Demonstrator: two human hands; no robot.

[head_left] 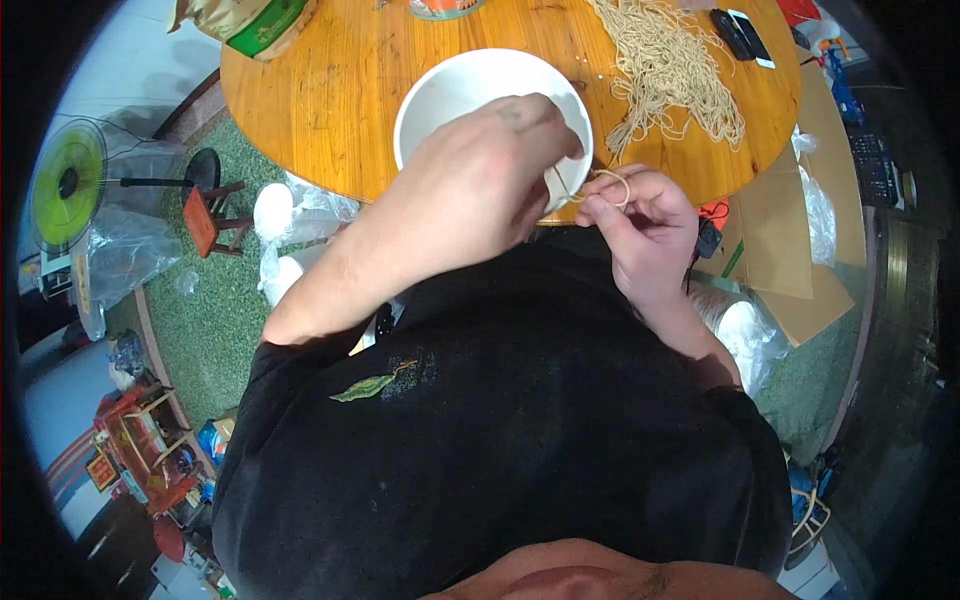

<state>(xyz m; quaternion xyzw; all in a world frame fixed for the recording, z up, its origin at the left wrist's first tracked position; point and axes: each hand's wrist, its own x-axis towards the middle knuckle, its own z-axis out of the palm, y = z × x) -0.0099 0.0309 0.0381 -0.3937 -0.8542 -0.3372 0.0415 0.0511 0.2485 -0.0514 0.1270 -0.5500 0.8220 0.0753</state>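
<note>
My left hand (pixel 500 165) reaches over the near part of a white bowl (pixel 445 85), its fingers curled downward and closed. A thin tan cord (pixel 563 184) runs from beside its fingers toward the right, though the fingertips themselves are partly hidden. Just off the bowl's right rim, my right hand (pixel 648 222) pinches the same cord between thumb and forefinger. A small loop of it stands up above the right thumb. Farther back on the right, a loose heap of tan cords (pixel 670 75) spreads over the round wooden table (pixel 320 110).
A dark object (pixel 732 35) and a white phone-like device (pixel 752 38) lie at the far right of the table. A tan and green bag (pixel 262 25) sits far left. Cardboard (pixel 785 235) leans at right; a green fan (pixel 68 183) and small wooden stool (pixel 208 222) stand left.
</note>
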